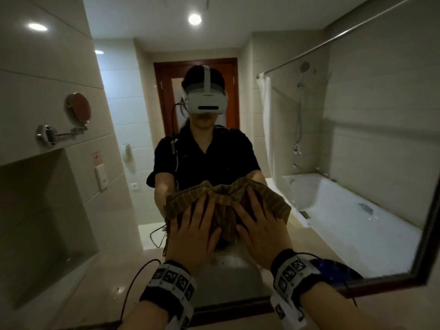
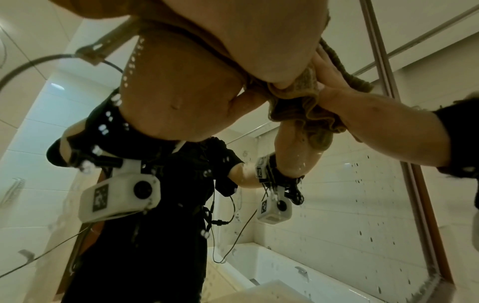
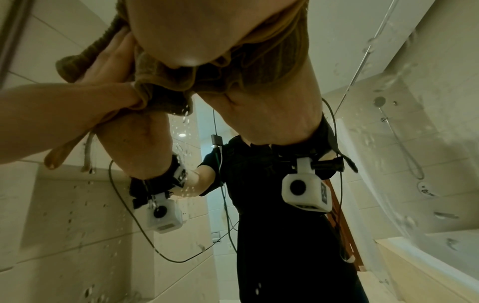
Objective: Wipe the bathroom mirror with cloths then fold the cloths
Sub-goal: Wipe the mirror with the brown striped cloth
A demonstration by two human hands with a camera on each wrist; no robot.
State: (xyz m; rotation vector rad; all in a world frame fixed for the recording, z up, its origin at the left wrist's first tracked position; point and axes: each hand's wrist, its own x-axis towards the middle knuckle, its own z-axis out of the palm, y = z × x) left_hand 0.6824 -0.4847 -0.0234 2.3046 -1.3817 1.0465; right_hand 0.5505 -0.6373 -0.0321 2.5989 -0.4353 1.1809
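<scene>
A brown ribbed cloth [image 1: 226, 198] is bunched flat against the bathroom mirror [image 1: 357, 139], low and near its middle. My left hand [image 1: 192, 222] and my right hand [image 1: 259, 222] lie side by side on it, fingers straight and spread, pressing it to the glass. In the left wrist view the cloth [image 2: 303, 106] hangs in folds under my left hand [image 2: 259, 30], and my right hand [image 2: 376, 114] comes in from the right. In the right wrist view the cloth [image 3: 168, 82] sags between my right hand [image 3: 194, 30] and my left hand [image 3: 64, 106]. Water drops speckle the glass [image 2: 337, 205].
The dark mirror frame [image 1: 426, 234] runs down the right side and along the bottom. A round magnifying mirror on a swing arm [image 1: 77, 110] sticks out from the left wall above a recessed niche [image 1: 35, 210]. The glass reflects a bathtub [image 1: 345, 210] and me.
</scene>
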